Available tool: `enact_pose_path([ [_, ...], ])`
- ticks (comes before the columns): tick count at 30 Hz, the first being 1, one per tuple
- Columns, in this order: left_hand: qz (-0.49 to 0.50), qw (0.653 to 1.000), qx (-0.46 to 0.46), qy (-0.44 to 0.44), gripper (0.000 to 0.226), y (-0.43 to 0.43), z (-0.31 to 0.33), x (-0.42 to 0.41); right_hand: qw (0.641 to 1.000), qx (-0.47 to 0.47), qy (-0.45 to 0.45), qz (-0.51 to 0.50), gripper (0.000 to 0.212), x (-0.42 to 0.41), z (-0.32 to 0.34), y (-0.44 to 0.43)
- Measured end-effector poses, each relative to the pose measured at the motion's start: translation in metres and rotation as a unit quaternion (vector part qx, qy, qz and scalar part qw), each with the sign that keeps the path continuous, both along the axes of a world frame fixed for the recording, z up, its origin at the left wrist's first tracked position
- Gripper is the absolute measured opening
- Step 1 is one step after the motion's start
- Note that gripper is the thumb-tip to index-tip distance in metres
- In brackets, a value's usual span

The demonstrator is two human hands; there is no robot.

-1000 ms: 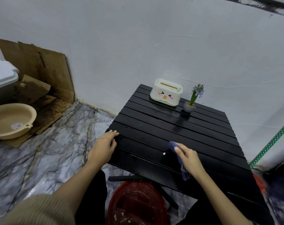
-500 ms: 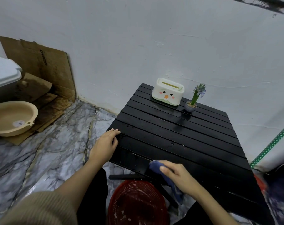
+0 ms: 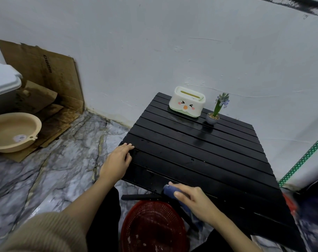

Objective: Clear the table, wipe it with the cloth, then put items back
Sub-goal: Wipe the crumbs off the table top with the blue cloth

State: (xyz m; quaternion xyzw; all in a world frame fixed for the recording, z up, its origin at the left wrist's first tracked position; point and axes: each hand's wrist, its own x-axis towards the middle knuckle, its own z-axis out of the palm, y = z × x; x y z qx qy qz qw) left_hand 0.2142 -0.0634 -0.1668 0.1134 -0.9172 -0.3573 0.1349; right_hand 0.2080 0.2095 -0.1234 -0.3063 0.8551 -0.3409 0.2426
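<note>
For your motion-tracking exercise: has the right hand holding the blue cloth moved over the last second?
Yes. The right hand with the blue cloth has slid toward the person, from mid-table to the near edge of the black table.

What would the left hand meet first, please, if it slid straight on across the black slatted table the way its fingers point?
Probably nothing soon: the left hand points up and right across bare black slats. The small grey potted hyacinth seems nearest that line, though depth is unclear.
</note>
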Motion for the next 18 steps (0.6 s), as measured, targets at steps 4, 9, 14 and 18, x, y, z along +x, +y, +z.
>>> enact_pose_path([
  [4, 0.002, 1.0, -0.001, 0.001, 0.036, 0.0, 0.0, 0.0, 1.0, -0.011, -0.026, -0.003, 0.028, 0.004, 0.011, 0.002],
  [9, 0.0, 1.0, -0.007, 0.0, 0.036, 0.0, 0.0, 0.001, 0.974, -0.111, 0.046, -0.19, 0.041, -0.032, 0.018, 0.024],
  [14, 0.0, 1.0, -0.003, -0.004, 0.036, -0.001, 0.0, 0.001, 0.908, -0.024, 0.148, -0.392, 0.031, -0.076, 0.009, 0.067],
  [18, 0.004, 1.0, -0.005, 0.0, 0.036, 0.001, 0.0, 0.0, 0.872, 0.102, 0.201, -0.434, 0.037, -0.085, -0.02, 0.065],
])
